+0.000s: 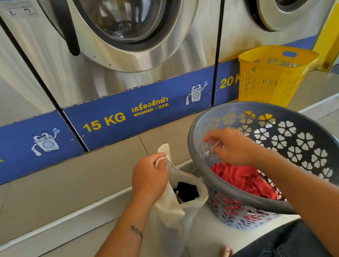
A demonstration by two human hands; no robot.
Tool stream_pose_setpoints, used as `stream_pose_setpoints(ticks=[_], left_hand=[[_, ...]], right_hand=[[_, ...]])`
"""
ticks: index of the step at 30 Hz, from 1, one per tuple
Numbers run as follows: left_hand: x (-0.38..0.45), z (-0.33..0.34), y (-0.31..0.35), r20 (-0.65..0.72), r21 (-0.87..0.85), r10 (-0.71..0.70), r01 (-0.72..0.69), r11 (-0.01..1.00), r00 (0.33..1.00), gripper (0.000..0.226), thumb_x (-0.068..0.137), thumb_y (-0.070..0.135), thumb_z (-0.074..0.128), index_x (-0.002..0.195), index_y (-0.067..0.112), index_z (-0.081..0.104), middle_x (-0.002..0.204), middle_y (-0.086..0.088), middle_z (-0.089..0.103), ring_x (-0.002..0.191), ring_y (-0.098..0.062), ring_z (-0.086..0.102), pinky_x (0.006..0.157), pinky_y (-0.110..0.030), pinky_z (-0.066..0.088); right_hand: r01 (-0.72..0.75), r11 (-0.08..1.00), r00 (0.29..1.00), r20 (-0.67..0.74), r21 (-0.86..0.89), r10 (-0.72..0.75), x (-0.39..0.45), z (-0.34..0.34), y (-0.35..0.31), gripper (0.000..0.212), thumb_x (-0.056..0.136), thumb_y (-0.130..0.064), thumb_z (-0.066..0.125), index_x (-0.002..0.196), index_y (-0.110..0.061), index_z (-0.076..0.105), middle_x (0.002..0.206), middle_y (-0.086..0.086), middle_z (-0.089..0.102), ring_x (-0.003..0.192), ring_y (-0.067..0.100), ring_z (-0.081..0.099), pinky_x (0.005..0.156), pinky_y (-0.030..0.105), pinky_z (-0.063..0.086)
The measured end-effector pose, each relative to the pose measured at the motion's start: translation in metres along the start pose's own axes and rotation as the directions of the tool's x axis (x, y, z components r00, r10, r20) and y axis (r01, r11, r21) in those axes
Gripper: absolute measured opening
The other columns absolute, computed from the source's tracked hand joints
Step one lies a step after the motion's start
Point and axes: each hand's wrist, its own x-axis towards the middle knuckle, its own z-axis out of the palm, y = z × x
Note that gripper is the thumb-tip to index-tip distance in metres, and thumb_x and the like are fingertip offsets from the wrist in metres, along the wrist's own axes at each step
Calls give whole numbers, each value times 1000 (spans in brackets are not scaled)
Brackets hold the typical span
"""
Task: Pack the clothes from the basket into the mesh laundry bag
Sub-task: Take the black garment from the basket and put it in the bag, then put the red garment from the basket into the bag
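A white mesh laundry bag (pixel 174 211) stands on the floor tiles, its mouth held up by my left hand (pixel 149 176), which grips the bag's top edge. Something black (pixel 186 191) lies inside the bag. To its right sits a round grey basket (pixel 305 130) with flower-shaped holes, tilted toward me. Red clothes (pixel 242 180) lie in its bottom. My right hand (pixel 232 147) hovers over the basket's inside, fingers spread and curled, with nothing clearly held.
Steel washers line the wall, the 15 KG washer (pixel 122 27) straight ahead above a blue band. A tall yellow basket (pixel 273 75) stands on the raised tiled step behind the grey one. My knees and a foot (pixel 225 253) are at the bottom edge.
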Motion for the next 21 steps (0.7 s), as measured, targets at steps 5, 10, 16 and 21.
stream_pose_setpoints(ticks=[5,10,16,21], left_hand=[[-2,16,-29,69,244,-16,-1,970,998,31,96,24,51,120,26,70,118,-3,71,106,-25,63,83,-28,46],[9,20,-32,34,220,-28,20,975,999,31,97,26,49,119,25,70,119,0,71,109,-24,63,90,-32,48],[24,28,-34,62,220,-33,19,975,998,30,97,28,51,119,27,70,121,3,69,115,-22,60,95,-33,46],[26,31,-36,99,214,-10,-12,977,995,30,96,26,51,119,30,70,119,5,69,115,-20,59,95,-33,49]], right_hand=[[-121,981,942,294,-150,161,25,18,48,57,91,-18,61,146,-19,46,146,8,51,133,30,50,103,33,40],[-112,871,801,475,-478,364,42,51,81,78,84,-18,58,156,-23,27,156,12,40,137,33,45,108,42,46],[-40,790,717,533,-612,449,70,86,107,88,81,-21,69,157,-29,25,155,10,41,136,32,46,106,41,47],[14,736,739,503,-677,448,87,122,142,108,68,-39,81,157,-30,20,158,12,29,141,37,38,110,45,43]])
